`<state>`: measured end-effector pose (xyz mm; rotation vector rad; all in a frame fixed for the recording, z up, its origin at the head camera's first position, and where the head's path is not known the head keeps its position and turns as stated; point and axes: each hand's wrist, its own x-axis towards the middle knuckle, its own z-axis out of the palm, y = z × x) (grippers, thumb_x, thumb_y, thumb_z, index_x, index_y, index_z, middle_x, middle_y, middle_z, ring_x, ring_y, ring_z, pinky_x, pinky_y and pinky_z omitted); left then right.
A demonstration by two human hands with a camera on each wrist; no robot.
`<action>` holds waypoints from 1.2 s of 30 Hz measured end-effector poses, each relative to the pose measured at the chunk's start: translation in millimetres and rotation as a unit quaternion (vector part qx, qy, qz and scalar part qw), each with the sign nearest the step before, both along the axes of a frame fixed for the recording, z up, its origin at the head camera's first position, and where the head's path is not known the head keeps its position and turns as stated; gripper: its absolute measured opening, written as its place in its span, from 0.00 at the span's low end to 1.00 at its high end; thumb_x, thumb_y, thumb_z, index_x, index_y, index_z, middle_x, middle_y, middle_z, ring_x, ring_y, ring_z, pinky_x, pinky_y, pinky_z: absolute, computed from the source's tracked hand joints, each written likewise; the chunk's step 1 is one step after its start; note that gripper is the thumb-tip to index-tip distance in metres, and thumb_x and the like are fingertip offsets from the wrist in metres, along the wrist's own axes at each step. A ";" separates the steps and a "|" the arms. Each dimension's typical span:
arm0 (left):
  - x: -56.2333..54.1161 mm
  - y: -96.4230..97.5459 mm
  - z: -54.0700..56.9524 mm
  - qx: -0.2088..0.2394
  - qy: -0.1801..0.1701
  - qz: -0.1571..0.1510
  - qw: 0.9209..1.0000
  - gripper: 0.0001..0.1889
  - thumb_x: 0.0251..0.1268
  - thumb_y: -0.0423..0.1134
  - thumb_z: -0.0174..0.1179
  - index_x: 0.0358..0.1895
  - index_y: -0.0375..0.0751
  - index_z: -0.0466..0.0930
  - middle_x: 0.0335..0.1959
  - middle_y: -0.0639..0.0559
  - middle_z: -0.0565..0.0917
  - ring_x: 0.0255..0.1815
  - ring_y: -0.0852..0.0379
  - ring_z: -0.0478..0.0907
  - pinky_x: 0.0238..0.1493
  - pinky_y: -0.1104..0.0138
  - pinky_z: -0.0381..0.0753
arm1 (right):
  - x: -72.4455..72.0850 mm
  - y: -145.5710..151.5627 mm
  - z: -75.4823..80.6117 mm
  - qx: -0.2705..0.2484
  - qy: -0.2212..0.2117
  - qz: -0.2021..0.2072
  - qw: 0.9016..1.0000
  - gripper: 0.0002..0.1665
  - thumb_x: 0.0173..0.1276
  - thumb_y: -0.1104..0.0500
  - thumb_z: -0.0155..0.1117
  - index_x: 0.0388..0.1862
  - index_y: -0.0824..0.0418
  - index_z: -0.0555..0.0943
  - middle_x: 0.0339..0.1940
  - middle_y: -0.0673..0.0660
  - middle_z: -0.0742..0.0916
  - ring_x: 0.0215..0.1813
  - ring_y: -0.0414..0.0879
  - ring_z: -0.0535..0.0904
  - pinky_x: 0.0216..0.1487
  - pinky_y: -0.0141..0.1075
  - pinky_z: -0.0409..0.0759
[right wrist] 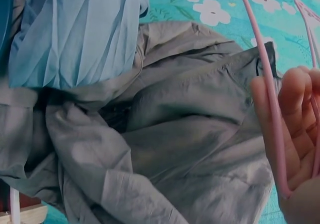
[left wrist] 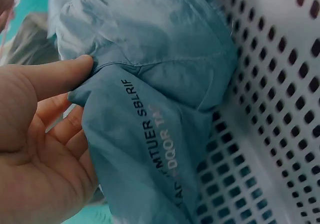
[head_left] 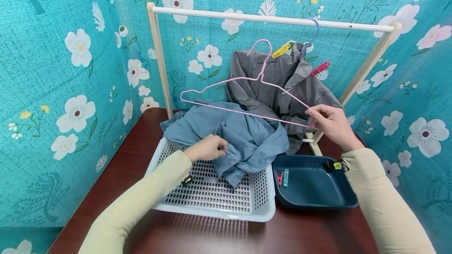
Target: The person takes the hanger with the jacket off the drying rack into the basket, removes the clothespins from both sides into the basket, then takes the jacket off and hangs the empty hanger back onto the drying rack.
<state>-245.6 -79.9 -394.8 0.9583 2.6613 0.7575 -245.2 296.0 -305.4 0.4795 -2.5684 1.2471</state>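
My left hand (head_left: 209,147) pinches a fold of a blue-grey garment (head_left: 243,136) that lies bunched over the white perforated basket (head_left: 263,214). In the left wrist view, thumb and fingers grip the cloth (left wrist: 150,49) beside printed lettering. My right hand (head_left: 331,122) holds a pink hanger (head_left: 229,108) by its right end, its hook up and its bar slanting above the garment. The right wrist view shows the hanger's wire (right wrist: 272,99) against the fingers. Behind it a grey garment (head_left: 272,77) hangs from a blue hanger (head_left: 313,36).
A white rail (head_left: 219,14) on wooden posts spans the back. Yellow (head_left: 281,50) and red (head_left: 320,68) clothespins clip the grey garment. Right of the basket, a dark blue tub (head_left: 318,201) holds a pink clothespin (head_left: 279,178) and a light blue clothespin (head_left: 285,178). All stand on a dark red table (head_left: 197,234).
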 end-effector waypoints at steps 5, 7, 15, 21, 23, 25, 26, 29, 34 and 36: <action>6.1 12.1 -12.0 -0.029 0.000 -0.013 0.999 0.02 0.60 0.33 0.65 0.33 0.45 0.85 0.26 0.57 0.79 0.24 0.61 0.71 0.31 0.68 0.72 | -2.7 -6.0 -0.7 0.000 0.004 -0.008 1.000 0.16 0.72 0.52 0.57 0.43 0.65 0.81 0.29 0.62 0.81 0.28 0.46 0.77 0.28 0.32 0.78; 8.7 15.3 -14.5 -0.033 0.000 -0.019 0.999 0.03 0.58 0.32 0.65 0.32 0.45 0.85 0.27 0.57 0.80 0.25 0.61 0.73 0.31 0.67 0.73 | -3.6 -7.9 -1.2 0.000 0.009 -0.010 1.000 0.17 0.72 0.52 0.56 0.43 0.65 0.81 0.30 0.63 0.80 0.28 0.44 0.78 0.29 0.33 0.79; 12.4 14.6 -13.9 -0.072 -0.019 -0.034 0.997 0.04 0.60 0.35 0.65 0.37 0.47 0.84 0.32 0.56 0.81 0.31 0.61 0.75 0.36 0.68 0.74 | -4.4 -13.1 -1.6 -0.005 0.020 -0.012 1.000 0.17 0.72 0.52 0.56 0.43 0.66 0.81 0.28 0.57 0.80 0.27 0.43 0.79 0.30 0.32 0.80; 4.0 -8.3 8.5 -0.009 -0.033 -0.047 0.998 0.05 0.66 0.37 0.59 0.39 0.43 0.84 0.33 0.56 0.82 0.33 0.62 0.77 0.38 0.68 0.75 | -5.0 -13.9 -1.0 -0.013 0.020 -0.017 1.000 0.17 0.72 0.52 0.56 0.42 0.65 0.81 0.27 0.57 0.81 0.27 0.43 0.79 0.29 0.32 0.79; -2.2 -21.3 17.1 0.024 -0.020 -0.029 0.999 0.07 0.69 0.37 0.56 0.39 0.41 0.84 0.32 0.55 0.82 0.30 0.61 0.75 0.36 0.66 0.75 | -5.0 -14.3 0.0 -0.015 0.021 -0.019 0.999 0.17 0.72 0.52 0.56 0.42 0.65 0.81 0.27 0.54 0.81 0.27 0.42 0.80 0.30 0.32 0.80; -9.6 -36.0 25.0 0.058 -0.009 0.016 0.998 0.09 0.70 0.38 0.54 0.40 0.40 0.84 0.33 0.52 0.82 0.29 0.58 0.74 0.35 0.64 0.74 | -4.8 -14.7 1.0 -0.016 0.022 -0.021 0.999 0.17 0.72 0.52 0.56 0.43 0.65 0.81 0.27 0.53 0.81 0.27 0.42 0.80 0.30 0.32 0.80; -13.5 -44.0 28.2 0.075 0.000 0.045 0.996 0.10 0.71 0.39 0.54 0.40 0.40 0.84 0.34 0.52 0.82 0.30 0.58 0.74 0.36 0.63 0.73 | -4.7 -14.8 1.6 -0.016 0.022 -0.023 0.999 0.17 0.72 0.51 0.56 0.43 0.65 0.81 0.27 0.53 0.81 0.27 0.42 0.80 0.30 0.32 0.80; -24.9 -68.2 36.4 0.120 0.023 0.140 0.983 0.12 0.72 0.42 0.53 0.43 0.40 0.84 0.39 0.49 0.83 0.34 0.55 0.75 0.39 0.60 0.73 | -4.5 -15.1 2.8 -0.014 0.021 -0.025 0.999 0.18 0.72 0.51 0.56 0.44 0.65 0.81 0.28 0.53 0.81 0.28 0.42 0.79 0.31 0.31 0.80; -38.4 -104.3 45.6 0.163 0.041 0.266 0.949 0.15 0.73 0.45 0.50 0.49 0.40 0.81 0.45 0.44 0.82 0.42 0.50 0.76 0.43 0.56 0.73 | -4.4 -16.0 4.1 -0.013 0.016 -0.029 0.999 0.18 0.72 0.51 0.56 0.45 0.64 0.81 0.28 0.53 0.81 0.28 0.42 0.79 0.31 0.29 0.79; -42.2 -115.9 49.8 0.182 0.039 0.304 0.934 0.15 0.74 0.45 0.49 0.49 0.40 0.80 0.46 0.43 0.80 0.44 0.48 0.76 0.44 0.54 0.73 | -4.3 -16.4 5.0 -0.016 0.017 -0.029 0.999 0.18 0.72 0.51 0.56 0.45 0.64 0.81 0.29 0.53 0.81 0.28 0.42 0.79 0.31 0.28 0.79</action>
